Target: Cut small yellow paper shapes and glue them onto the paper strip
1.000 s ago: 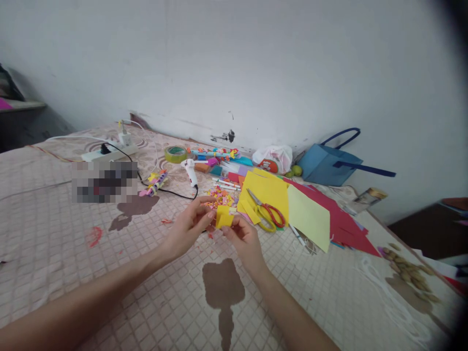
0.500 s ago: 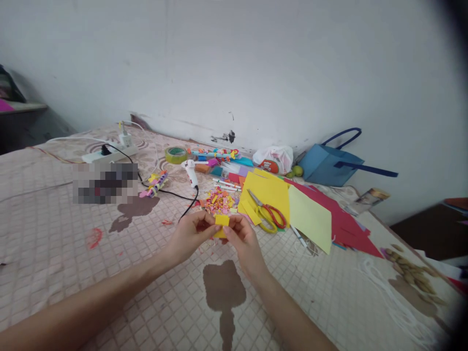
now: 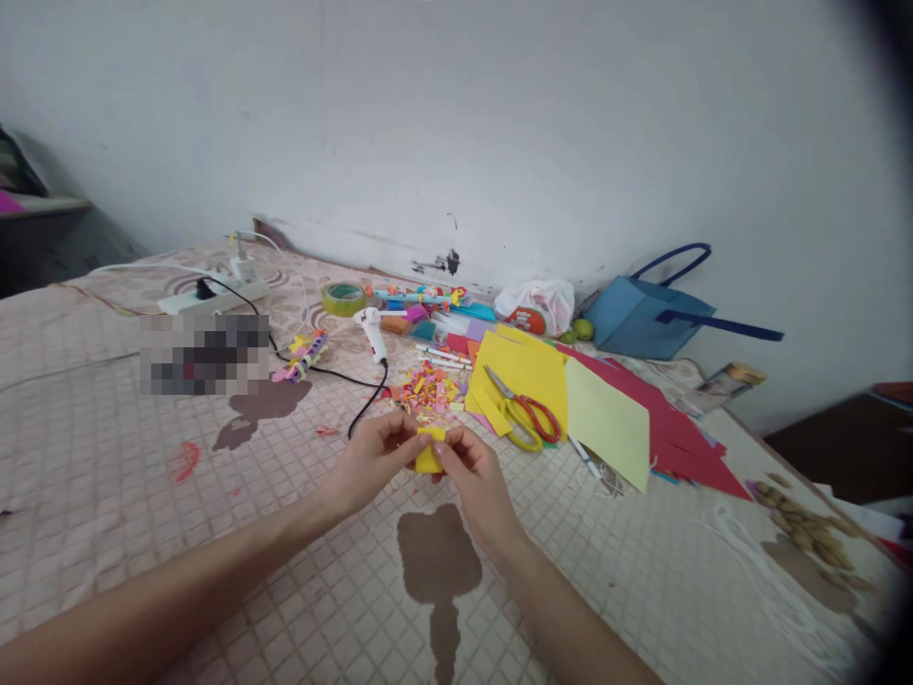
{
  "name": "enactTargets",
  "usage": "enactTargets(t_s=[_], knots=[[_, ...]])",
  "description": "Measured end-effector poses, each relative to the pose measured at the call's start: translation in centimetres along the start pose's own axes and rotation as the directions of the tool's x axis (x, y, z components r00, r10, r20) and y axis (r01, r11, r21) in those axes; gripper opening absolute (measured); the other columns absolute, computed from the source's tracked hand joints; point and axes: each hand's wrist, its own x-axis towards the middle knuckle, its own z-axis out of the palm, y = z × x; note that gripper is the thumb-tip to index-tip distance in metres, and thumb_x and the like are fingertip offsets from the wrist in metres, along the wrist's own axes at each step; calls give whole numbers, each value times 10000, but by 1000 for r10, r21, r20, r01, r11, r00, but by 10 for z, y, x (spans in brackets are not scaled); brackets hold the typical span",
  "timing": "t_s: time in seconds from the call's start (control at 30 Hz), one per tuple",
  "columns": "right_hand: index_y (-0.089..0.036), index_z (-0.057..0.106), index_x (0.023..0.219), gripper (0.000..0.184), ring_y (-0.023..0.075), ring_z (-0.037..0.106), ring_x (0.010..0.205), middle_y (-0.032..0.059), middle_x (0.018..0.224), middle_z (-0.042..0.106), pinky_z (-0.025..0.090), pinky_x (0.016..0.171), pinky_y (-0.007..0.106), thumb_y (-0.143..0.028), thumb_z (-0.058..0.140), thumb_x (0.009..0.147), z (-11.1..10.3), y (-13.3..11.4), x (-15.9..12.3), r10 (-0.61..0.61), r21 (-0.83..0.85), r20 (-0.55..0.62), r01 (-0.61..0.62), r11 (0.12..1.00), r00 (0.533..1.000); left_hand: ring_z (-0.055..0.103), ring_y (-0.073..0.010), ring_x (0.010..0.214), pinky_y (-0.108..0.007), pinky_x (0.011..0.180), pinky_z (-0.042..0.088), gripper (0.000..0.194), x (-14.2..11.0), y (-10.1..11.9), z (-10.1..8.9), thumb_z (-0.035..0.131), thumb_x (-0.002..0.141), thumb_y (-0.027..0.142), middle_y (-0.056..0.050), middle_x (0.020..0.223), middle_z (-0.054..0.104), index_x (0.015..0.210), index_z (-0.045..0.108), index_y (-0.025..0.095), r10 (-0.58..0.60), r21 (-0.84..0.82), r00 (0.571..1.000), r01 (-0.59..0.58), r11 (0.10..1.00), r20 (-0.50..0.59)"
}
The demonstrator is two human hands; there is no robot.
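Observation:
Between my two hands is a small piece of yellow craft paper or foam (image 3: 430,457); which of the two materials I cannot tell. My left hand (image 3: 381,457) pinches its left edge between thumb and fingers. On the right edge, my right hand (image 3: 471,473) grips it the same way. Just beyond the hands lies a heap of colourful scraps (image 3: 430,388). To the right, scissors (image 3: 524,411) with red and yellow handles rest on yellow sheets (image 3: 540,366). A white glue gun (image 3: 372,335) with a black cord stands behind the scraps.
A power strip (image 3: 212,297) with plugs sits at the back left, near green tape (image 3: 343,299). A decorated purple strip (image 3: 306,359) lies on the tablecloth. Red sheets (image 3: 649,419), a pale yellow sheet (image 3: 606,419), a blue bag (image 3: 638,319) and peanuts (image 3: 806,528) are rightward.
The yellow piece, seen before with its upper part bent up from the lower, now shows as one flatter face between my fingers. Both hands stay in nearly the same place.

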Motion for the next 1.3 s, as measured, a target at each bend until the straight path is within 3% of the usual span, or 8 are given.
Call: enactTargets(t_s=[0.37,0.9,1.3], knots=[[-180,538,720,161,94,465,548,-38,620,505,381,499,208,-317,608,766,-2,0,1,8,-27,-29,-9,1000,1000,587,-146,621,-262,563,457,237,0,-5,-1,602,746,349,-35,673,601,731,520,127,-18,26,1000,18,1000,16],[-179,543,708,161,92,475,553,-39,618,510,398,505,201,-312,608,774,-2,-1,1,1,-39,-3,-1,999,1000,524,-93,539,-202,499,406,248,0,-8,-2,625,735,345,3,601,553,685,533,121,-48,14,998,48,999,29],[-188,546,729,158,102,489,541,-30,623,521,410,490,214,-328,587,792,-4,0,0,11,-67,5,-11,998,1000,543,-107,552,-205,497,409,240,-1,-4,-1,603,749,354,-5,607,585,693,541,129,-62,53,998,61,997,17]])
